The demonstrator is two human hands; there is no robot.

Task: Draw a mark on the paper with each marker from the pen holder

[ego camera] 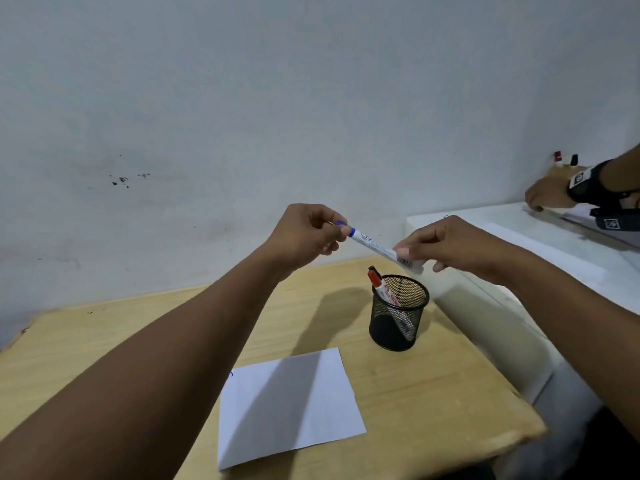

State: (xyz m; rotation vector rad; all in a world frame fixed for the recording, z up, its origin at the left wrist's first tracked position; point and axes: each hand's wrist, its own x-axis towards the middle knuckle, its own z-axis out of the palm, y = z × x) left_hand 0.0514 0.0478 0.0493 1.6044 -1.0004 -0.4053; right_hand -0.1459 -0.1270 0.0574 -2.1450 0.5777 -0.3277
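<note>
A white marker with a blue cap [379, 244] is held in the air above the pen holder, slanting down to the right. My left hand [306, 233] pinches its blue cap end. My right hand [446, 245] grips the barrel's lower end. Below them a black mesh pen holder [398, 317] stands on the wooden table [104, 341]; a red-capped marker [381, 285] leans inside it. A white sheet of paper [287, 407] lies on the table in front, with a small blue mark at its upper left corner.
A white ledge [519, 244] runs along the table's right side. Another person's hand with a dark wrist strap [550, 195] rests on it at the far right. A grey wall stands behind the table.
</note>
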